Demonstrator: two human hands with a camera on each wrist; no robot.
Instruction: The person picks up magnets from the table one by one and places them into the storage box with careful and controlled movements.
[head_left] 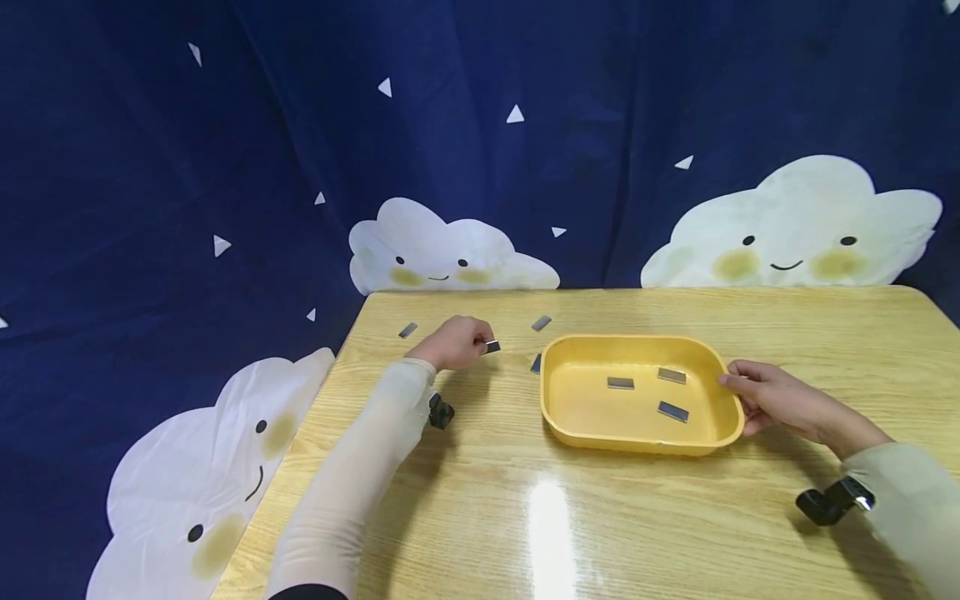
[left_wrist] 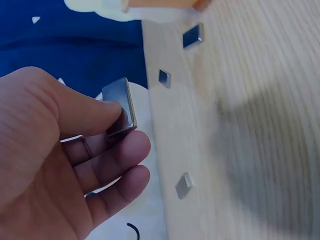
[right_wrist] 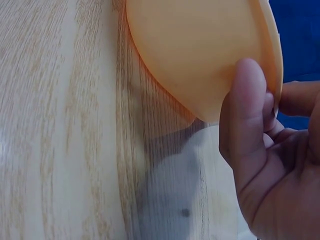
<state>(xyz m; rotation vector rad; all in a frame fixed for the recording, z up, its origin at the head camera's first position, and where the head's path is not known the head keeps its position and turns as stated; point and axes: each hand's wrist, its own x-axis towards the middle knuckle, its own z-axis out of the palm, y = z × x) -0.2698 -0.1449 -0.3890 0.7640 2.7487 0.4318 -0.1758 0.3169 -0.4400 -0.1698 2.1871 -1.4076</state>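
My left hand [head_left: 453, 342] pinches a small, flat, rectangular metal piece [left_wrist: 118, 102] between thumb and fingers, held above the table left of the yellow plastic tray [head_left: 637, 441]. My right hand [head_left: 780, 402] grips the tray's right end, its thumb [right_wrist: 248, 90] over the rim. Inside the tray lie three similar metal pieces: one at centre [head_left: 620, 383], another at the back right [head_left: 672, 376] and a third nearer the front [head_left: 672, 412]. Loose on the table are a far-left piece [head_left: 407, 330], a back piece [head_left: 542, 322] and one partly hidden beside the tray's left wall [head_left: 536, 364].
A light wood-grain table [head_left: 480, 517] carries everything, with a bright reflection near its front. Behind it hangs a dark blue curtain [head_left: 465, 150] with white triangles and smiling clouds. A black wrist camera [head_left: 441, 412] sits on the left forearm, another [head_left: 834, 502] on the right.
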